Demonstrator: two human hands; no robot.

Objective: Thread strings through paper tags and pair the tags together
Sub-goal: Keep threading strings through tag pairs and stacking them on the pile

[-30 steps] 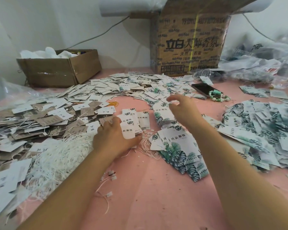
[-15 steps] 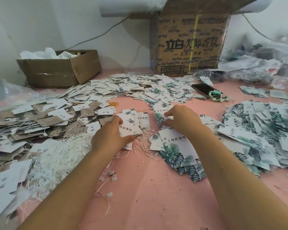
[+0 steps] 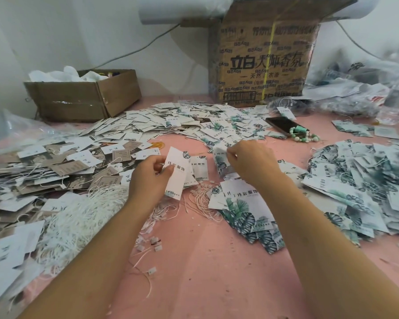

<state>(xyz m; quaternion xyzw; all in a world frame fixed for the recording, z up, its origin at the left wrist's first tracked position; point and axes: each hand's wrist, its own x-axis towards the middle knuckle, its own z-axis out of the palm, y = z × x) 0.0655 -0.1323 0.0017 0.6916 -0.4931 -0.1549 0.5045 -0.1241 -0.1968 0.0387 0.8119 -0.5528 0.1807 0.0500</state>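
The left hand [image 3: 148,180] is at the middle of the pink table [image 3: 205,284]. Its thumb and bent fingers pinch one white tag [image 3: 176,173] by its left edge. The tag is held up off the table with its printed side to the eyes, likely so it is easy to find the hole, which I cannot see. Its long side runs from 12 o'clock down to 6 o'clock, leaning just a little. The small leaf picture is at the 6 o'clock end.

At 3 o'clock from it, the right hand [image 3: 251,164] has its fingers curled. They seem to pinch the top of a leaf tag [image 3: 218,162] that stands up on its end. I think this tag is the partner for the white one.

The short strings [image 3: 200,201] lie at 6 o'clock between the hands, close by for a quick grab. The row of leaf tags [image 3: 247,212] is spread like a fan, so one lifts off at a time.
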